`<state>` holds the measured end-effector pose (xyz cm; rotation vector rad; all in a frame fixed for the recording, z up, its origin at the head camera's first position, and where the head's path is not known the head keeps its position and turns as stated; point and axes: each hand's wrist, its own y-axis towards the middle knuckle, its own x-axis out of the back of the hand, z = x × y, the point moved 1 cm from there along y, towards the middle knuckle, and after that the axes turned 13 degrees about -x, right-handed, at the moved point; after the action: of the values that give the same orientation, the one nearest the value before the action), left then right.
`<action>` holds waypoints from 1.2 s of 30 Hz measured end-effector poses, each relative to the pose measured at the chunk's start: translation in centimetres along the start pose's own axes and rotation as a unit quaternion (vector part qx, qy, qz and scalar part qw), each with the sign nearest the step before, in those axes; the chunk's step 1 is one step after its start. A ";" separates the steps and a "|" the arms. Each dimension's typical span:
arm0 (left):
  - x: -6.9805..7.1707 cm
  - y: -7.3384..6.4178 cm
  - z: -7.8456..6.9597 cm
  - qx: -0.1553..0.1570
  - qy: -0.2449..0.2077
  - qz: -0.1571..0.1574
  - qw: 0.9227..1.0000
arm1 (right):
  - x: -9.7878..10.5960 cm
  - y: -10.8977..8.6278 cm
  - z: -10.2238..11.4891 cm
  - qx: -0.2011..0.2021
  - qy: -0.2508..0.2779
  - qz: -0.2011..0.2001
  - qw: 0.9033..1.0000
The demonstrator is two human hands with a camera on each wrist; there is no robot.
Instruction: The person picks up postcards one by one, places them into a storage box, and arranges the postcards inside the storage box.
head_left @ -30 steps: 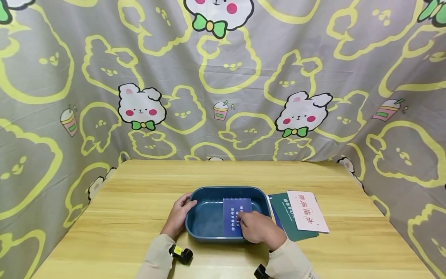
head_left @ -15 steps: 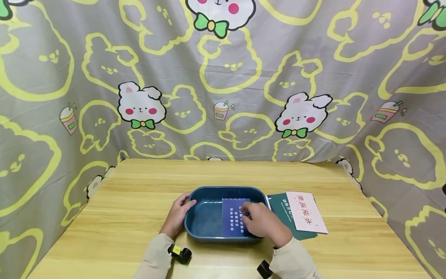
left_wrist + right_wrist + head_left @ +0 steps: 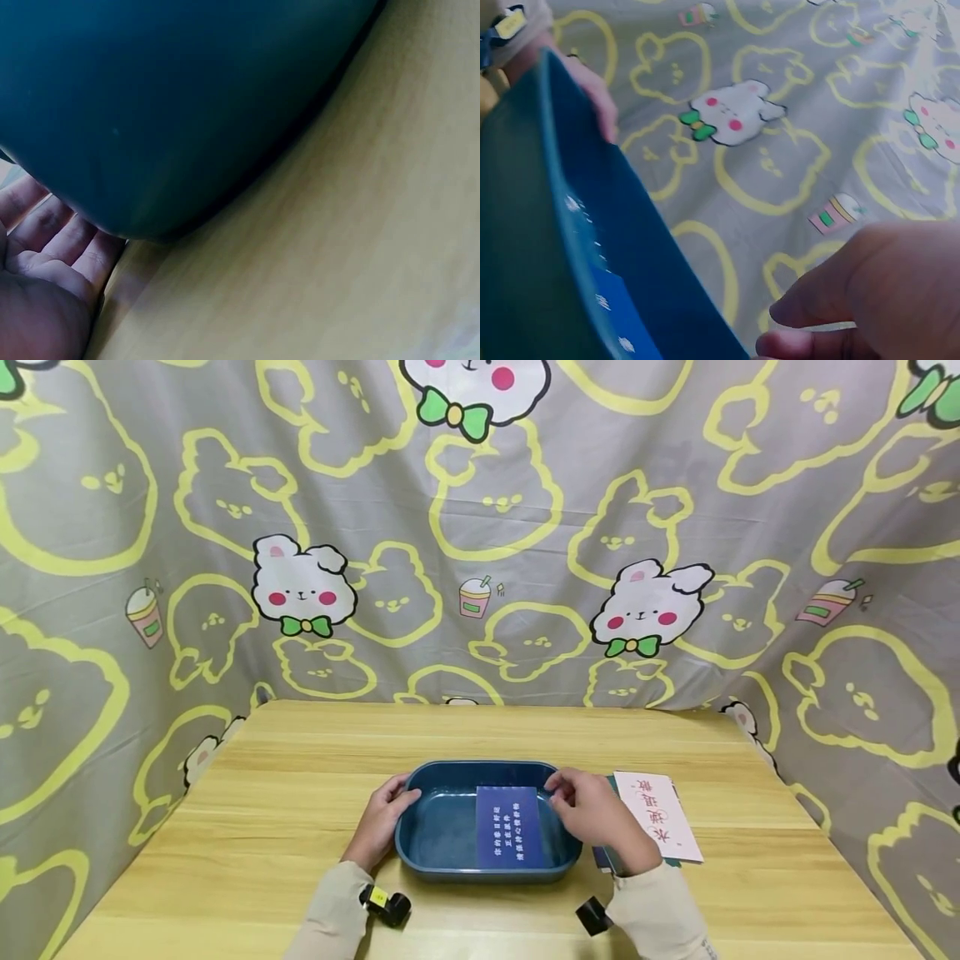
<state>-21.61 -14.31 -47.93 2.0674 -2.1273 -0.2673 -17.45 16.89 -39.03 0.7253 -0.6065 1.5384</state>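
Note:
A dark blue rectangular basin point(image 3: 487, 871) stands on the table in the head view. Inside, toward its right end, lies a blue card point(image 3: 508, 827) with white characters. My left hand point(image 3: 381, 822) grips the basin's left end, thumb over the rim and fingers along the outer wall; those fingers point(image 3: 64, 236) show beside the wall in the left wrist view. Over the basin's right end is my right hand point(image 3: 596, 810), its fingers loosely bent and holding nothing. In the right wrist view, thumb and fingertips point(image 3: 802, 311) are beside the basin, apart from the card.
To the basin's right, a pink card point(image 3: 660, 818) with red characters lies on top of other cards, partly behind my right hand. The wooden table point(image 3: 315, 752) ends at a patterned cloth point(image 3: 405, 660) behind and at the sides.
My right hand has left the blue card and moved right to the basin's right end. The card stays lying in the basin. My left hand keeps its grip.

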 end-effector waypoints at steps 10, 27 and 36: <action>0.0 0.1 0.2 0.001 0.011 -0.001 1.000 | 3.1 0.5 -3.8 -0.084 0.036 -0.038 0.995; 0.1 -0.1 0.2 0.002 0.011 0.000 1.000 | 5.0 0.6 -9.0 -0.240 0.007 -0.068 0.968; 0.0 -0.1 0.0 0.005 0.009 -0.001 1.000 | 5.5 0.2 -11.4 -0.318 -0.028 -0.032 0.947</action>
<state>-21.51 -14.29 -47.95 2.0701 -2.1200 -0.2386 -18.91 29.04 -42.45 0.2870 -1.0455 1.1593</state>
